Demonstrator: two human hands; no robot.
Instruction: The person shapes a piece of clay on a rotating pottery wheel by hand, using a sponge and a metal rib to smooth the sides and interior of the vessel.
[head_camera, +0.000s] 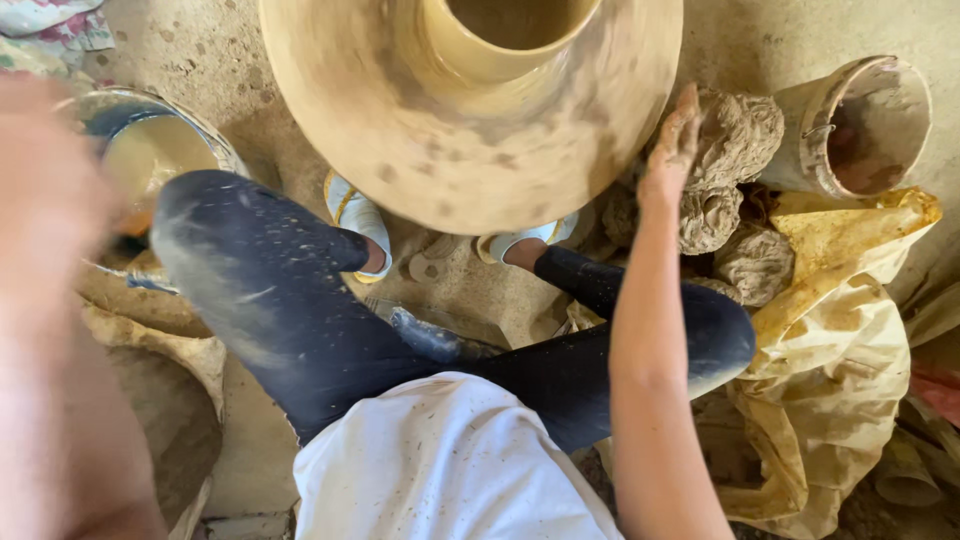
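Clay lumps (735, 140) sit by the wheel (470, 150); my right hand (672, 150) rests on them, fingers loosely spread, pinching nothing. Better to dig deep and tear cleanly. My left hand (45, 190) is blurred; its grip I cannot tell.

My right hand (672, 150) reaches forward on a straight, bare forearm, fingers curled downward and smeared with clay, the palm turned away from me. My left hand (45, 190) is raised close to my face at the left edge, blurred; its finger pose cannot be made out.
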